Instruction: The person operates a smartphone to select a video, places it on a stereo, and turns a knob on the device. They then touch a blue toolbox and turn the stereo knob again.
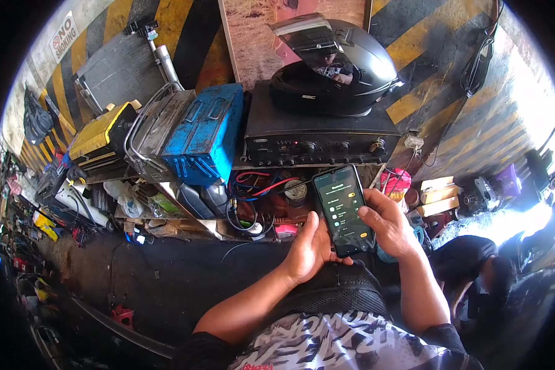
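Observation:
A dark smartphone is held upright in front of my chest, its lit screen facing me with a Bluetooth settings list on it. My right hand grips its right edge, with the thumb over the screen. At the lower left, my left hand cups the phone; its thumb points up beside the left edge, and its fingers pass under and behind, partly hidden. Beyond the phone stands a black amplifier with knobs and a red light. A silver and black helmet with a raised visor rests on top of it.
Left of the amplifier are a blue metal toolbox, a grey toolbox and a yellow-topped box. Cables crowd the shelf beneath. Another person bends down at my right. A small red stool stands on the floor.

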The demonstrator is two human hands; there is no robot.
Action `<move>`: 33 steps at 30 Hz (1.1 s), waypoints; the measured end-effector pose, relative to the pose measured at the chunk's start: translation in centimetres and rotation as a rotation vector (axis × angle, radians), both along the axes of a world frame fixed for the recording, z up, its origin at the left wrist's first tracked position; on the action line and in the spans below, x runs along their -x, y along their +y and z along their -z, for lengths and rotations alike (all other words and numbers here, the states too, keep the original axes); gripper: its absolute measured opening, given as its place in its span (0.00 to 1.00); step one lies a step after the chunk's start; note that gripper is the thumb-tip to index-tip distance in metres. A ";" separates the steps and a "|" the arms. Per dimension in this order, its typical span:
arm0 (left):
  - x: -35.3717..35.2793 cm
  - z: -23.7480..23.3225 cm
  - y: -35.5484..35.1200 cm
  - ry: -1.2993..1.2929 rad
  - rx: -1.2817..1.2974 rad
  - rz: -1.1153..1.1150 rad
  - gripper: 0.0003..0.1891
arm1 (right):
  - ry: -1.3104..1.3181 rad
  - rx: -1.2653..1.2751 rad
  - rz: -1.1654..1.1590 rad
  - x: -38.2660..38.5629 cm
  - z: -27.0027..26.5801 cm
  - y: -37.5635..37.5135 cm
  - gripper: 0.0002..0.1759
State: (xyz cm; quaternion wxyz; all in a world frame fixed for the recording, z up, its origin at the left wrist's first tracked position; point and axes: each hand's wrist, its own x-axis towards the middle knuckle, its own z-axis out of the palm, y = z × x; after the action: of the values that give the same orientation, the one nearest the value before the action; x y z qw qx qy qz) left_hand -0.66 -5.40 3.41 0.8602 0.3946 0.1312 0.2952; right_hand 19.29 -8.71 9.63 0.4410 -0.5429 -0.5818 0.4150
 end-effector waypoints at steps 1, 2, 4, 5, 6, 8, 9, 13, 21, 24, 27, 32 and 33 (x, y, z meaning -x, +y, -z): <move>0.0 -0.1 0.0 -0.002 0.003 -0.001 0.50 | 0.009 -0.005 -0.003 0.0 0.0 0.0 0.23; 0.0 -0.1 0.0 -0.001 0.001 -0.001 0.50 | 0.001 -0.004 -0.003 0.0 -0.1 0.0 0.23; -0.1 -0.2 0.1 0.000 -0.004 -0.002 0.51 | -0.017 -0.003 -0.001 0.1 -0.3 0.0 0.24; -0.1 -0.2 0.1 -0.001 -0.004 -0.003 0.51 | -0.011 -0.004 -0.003 0.0 -0.3 0.0 0.24; -0.1 -0.2 0.1 -0.003 -0.005 -0.004 0.51 | -0.004 -0.005 -0.005 0.0 -0.1 0.1 0.24; -0.1 -0.2 0.1 -0.004 -0.006 -0.003 0.51 | -0.004 -0.007 -0.005 -0.1 -0.1 0.1 0.24; -0.1 -0.1 0.2 -0.004 -0.005 -0.001 0.51 | -0.011 -0.007 -0.003 -0.1 -0.2 0.1 0.24; -0.1 0.0 0.2 0.004 -0.001 -0.003 0.51 | -0.010 -0.011 -0.004 0.0 -0.1 0.2 0.24; -0.1 -0.1 0.2 0.016 -0.001 -0.011 0.51 | 0.000 -0.017 0.003 -0.1 0.4 0.4 0.24; 0.0 0.1 0.2 0.014 -0.002 -0.009 0.51 | 0.004 -0.019 0.004 -0.1 0.4 0.4 0.24; 0.0 0.3 0.2 0.014 0.005 -0.005 0.51 | 0.013 -0.022 0.004 -0.1 0.6 0.4 0.23; 0.0 0.5 0.3 0.003 0.010 0.000 0.51 | 0.011 -0.010 0.010 -0.2 0.9 0.5 0.24; 0.0 0.5 0.3 0.002 0.010 -0.003 0.51 | 0.003 -0.010 0.014 -0.1 0.7 0.4 0.24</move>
State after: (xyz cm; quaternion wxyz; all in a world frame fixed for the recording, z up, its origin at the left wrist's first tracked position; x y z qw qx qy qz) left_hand -0.65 -5.08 2.96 0.8614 0.3905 0.1341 0.2957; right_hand 19.42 -8.27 8.96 0.4475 -0.5441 -0.5795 0.4097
